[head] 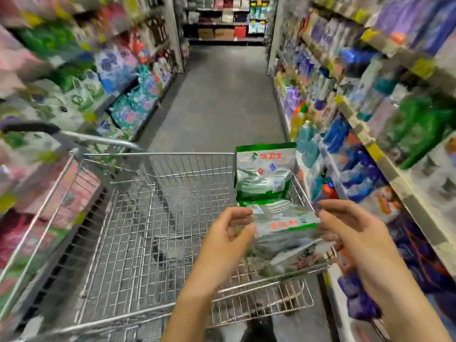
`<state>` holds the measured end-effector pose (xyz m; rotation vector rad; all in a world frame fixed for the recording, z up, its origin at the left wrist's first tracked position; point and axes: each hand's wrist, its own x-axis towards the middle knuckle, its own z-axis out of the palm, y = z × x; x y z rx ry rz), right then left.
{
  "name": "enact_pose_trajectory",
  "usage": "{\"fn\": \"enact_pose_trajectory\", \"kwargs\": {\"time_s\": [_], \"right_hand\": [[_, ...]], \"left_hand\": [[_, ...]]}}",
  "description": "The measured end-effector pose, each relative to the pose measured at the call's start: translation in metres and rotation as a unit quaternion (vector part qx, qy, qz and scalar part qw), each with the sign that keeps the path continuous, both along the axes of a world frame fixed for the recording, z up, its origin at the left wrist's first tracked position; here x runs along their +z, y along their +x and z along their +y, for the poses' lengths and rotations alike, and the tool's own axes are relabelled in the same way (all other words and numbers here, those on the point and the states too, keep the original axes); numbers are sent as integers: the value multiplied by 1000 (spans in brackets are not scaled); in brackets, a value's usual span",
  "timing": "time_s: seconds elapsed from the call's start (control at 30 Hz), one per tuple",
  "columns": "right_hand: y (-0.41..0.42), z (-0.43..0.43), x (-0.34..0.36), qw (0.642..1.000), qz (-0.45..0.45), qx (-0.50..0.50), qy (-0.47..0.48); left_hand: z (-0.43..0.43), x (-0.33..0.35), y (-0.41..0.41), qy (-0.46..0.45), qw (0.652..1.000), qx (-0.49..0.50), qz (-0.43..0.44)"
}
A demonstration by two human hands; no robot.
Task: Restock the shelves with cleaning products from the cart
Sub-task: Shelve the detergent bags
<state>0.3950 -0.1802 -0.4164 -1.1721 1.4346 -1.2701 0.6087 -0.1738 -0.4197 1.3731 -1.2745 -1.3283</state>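
Note:
A wire shopping cart (138,218) stands in the aisle in front of me. In its right side a green-and-white packet (265,169) stands upright against the far corner. Nearer to me, over the cart's right corner, a second green-and-white packet (283,220) with red lettering sits between my hands. My left hand (229,235) curls round its left edge with the thumb on top. My right hand (348,228) curls its fingers round the right edge. More blurred packets (291,257) lie under it in the cart.
Stocked shelves line both sides: bags of detergent on the left shelf (123,95), bottles and pouches on the right shelf (370,149) close beside the cart. The grey aisle floor (222,99) runs ahead to a far shelf (222,25). The picture is motion-blurred.

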Motion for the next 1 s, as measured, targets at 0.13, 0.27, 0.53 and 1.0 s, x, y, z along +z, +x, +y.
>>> {"fn": "enact_pose_trajectory", "kwargs": {"time_s": [0.13,0.27,0.53,1.0], "right_hand": [[-37,-63,-17,996,32,77,29],[-60,-127,-46,965,106,222,89],[-77,-192,-99,804,382,436,135],[-95,-212,-128,865,323,378,68]], "left_hand": [[-54,-16,-16,10,999,19,-49],[-105,-41,-31,30,989,12,-142],[-140,-116,-32,126,903,-138,-386],[-175,-172,-33,220,961,162,41]]}}
